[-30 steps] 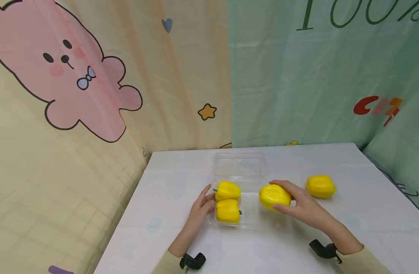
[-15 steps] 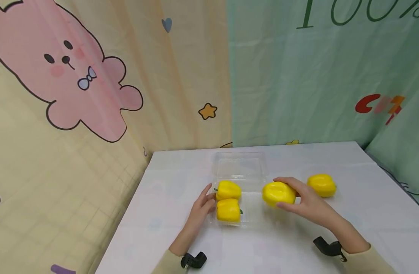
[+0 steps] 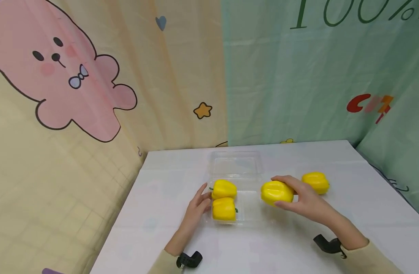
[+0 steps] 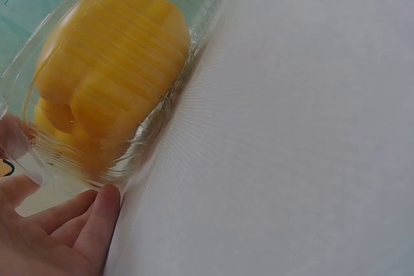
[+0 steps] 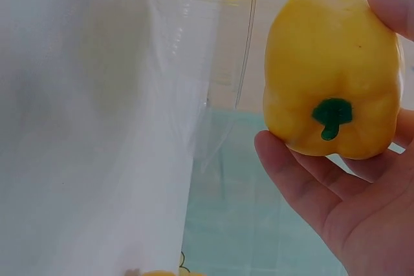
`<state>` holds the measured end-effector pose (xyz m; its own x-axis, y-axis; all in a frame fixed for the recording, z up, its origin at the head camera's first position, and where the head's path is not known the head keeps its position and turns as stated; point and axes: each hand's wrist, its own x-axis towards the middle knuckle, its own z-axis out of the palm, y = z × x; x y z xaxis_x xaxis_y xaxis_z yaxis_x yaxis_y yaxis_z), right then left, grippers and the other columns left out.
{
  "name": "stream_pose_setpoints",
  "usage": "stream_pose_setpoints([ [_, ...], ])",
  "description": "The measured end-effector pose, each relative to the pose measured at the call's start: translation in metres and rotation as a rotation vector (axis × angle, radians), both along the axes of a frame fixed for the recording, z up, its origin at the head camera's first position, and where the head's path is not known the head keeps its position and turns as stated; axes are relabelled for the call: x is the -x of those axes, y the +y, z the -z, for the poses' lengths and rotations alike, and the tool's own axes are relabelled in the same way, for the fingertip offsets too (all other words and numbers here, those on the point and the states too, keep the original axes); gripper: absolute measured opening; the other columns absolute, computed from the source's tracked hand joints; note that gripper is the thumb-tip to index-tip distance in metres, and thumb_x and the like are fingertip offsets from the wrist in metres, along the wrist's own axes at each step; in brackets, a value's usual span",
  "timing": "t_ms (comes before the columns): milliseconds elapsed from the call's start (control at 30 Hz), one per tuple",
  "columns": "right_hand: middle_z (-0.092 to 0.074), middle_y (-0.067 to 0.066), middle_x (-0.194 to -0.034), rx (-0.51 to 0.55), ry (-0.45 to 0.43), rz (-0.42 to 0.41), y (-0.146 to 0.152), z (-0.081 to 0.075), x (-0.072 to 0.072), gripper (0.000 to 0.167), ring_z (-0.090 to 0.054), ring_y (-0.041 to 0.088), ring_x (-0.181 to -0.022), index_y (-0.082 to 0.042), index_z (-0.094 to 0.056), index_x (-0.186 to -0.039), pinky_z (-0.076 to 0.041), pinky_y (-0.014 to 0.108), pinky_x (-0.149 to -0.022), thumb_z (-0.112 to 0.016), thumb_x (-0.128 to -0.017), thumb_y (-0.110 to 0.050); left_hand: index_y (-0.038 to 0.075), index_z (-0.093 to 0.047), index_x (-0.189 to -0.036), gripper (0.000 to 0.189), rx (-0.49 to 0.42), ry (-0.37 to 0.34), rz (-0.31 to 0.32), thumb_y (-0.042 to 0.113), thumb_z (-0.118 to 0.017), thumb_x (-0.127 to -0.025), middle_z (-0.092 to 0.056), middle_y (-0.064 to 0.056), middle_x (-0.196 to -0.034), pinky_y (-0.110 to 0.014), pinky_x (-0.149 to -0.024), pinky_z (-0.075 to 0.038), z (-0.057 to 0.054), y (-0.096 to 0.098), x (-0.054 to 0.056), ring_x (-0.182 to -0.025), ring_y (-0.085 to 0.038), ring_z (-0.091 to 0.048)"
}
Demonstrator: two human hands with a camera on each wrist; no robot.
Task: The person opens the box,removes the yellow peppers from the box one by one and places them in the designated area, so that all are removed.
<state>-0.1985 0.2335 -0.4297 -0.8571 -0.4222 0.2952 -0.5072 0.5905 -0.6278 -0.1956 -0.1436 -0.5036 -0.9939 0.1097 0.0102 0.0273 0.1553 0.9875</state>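
Note:
A clear plastic clamshell box (image 3: 248,219) lies with its lid folded back on the table. Two yellow bell peppers with green stems, one farther back (image 3: 224,189) and one nearer (image 3: 224,209), sit in its left half. My left hand (image 3: 195,209) rests against the box's left side, fingers fairly straight; in the left wrist view its fingertips touch the plastic wall. Above the box's right edge, my right hand (image 3: 307,199) holds another yellow bell pepper (image 3: 276,192) between thumb and fingers. The right wrist view shows that pepper's green stem (image 5: 332,116), facing the camera.
One more yellow bell pepper (image 3: 316,182) lies on the white table (image 3: 161,182), right of the box and just behind my right hand. The raised-back lid (image 3: 235,163) extends toward the table's far edge. Patterned curtains (image 3: 182,76) hang behind and at the sides.
My right hand, holding the pepper, moved slightly right and up from one second ago, then stayed nearly still. The head view shifted slightly. My left hand keeps its place at the box.

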Motion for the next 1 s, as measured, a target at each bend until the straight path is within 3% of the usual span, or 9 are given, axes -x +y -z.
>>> stream_pose_setpoints([
  [233, -0.057, -0.012, -0.132, -0.028, 0.027, 0.009, 0.01, 0.001, 0.002, 0.066, -0.056, 0.008, -0.104, -0.028, -0.052, -0.141, -0.053, 0.027, -0.087, -0.079, -0.085, -0.047, 0.022, -0.03, -0.16, 0.059, -0.013, -0.009, 0.005, 0.021, -0.051, -0.105, -0.052, -0.017, -0.146, -0.043, -0.103, -0.049, -0.003, -0.001, 0.001, -0.131, -0.031, -0.052],
  [567, -0.057, -0.014, -0.126, -0.064, 0.081, 0.051, 0.019, 0.01, 0.001, 0.063, -0.054, 0.007, -0.102, -0.032, -0.053, -0.138, -0.051, 0.026, -0.086, -0.081, -0.084, -0.046, 0.023, -0.031, -0.159, 0.058, -0.025, -0.019, 0.017, 0.019, -0.052, -0.105, -0.053, -0.016, -0.146, -0.042, -0.102, -0.049, 0.002, 0.0, 0.005, -0.13, -0.03, -0.054],
  [867, -0.058, -0.013, -0.123, -0.037, 0.086, 0.066, 0.026, 0.016, -0.004, 0.062, -0.055, 0.007, -0.099, -0.029, -0.055, -0.137, -0.053, 0.023, -0.081, -0.083, -0.083, -0.041, 0.021, -0.03, -0.16, 0.058, -0.021, -0.013, 0.015, 0.017, -0.05, -0.105, -0.052, -0.018, -0.146, -0.043, -0.103, -0.049, -0.004, 0.001, 0.003, -0.13, -0.031, -0.053],
  [1000, -0.059, -0.013, -0.121, -0.013, 0.068, 0.067, 0.025, 0.019, -0.007, 0.062, -0.055, 0.008, -0.096, -0.024, -0.056, -0.137, -0.053, 0.024, -0.076, -0.083, -0.083, -0.04, 0.023, -0.031, -0.16, 0.058, -0.013, -0.008, 0.007, 0.02, -0.05, -0.105, -0.052, -0.017, -0.146, -0.042, -0.103, -0.049, 0.002, -0.001, 0.002, -0.132, -0.031, -0.052],
])
